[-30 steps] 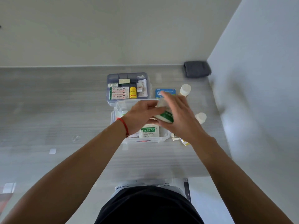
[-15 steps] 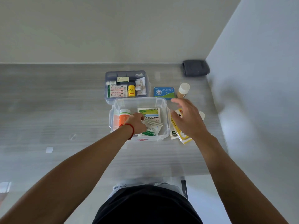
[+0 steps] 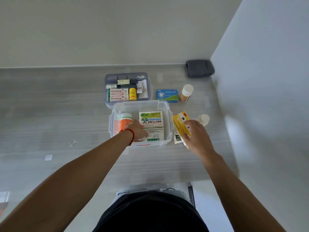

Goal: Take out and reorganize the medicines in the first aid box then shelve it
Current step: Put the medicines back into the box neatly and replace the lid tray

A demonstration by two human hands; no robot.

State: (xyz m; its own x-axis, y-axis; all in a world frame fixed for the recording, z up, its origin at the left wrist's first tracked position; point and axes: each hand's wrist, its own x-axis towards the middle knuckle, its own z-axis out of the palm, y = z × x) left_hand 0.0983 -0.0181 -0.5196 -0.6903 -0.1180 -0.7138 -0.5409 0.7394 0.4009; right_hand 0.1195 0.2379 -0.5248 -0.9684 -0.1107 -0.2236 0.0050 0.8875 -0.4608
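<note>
Two hands busy, one inside the clear first aid box (image 3: pixel 168 108).
Left hand (image 3: pixel 137 130) pinches a green-and-white packet (image 3: pixel 154 135); right hand (image 3: pixel 194 133) grasps the yellow box (image 3: pixel 180 124); lift each straight up.

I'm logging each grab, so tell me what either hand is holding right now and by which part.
The right hand grips the yellow packet at its near end. Whether the left hand, inside the clear box, holds anything cannot be told.
</note>
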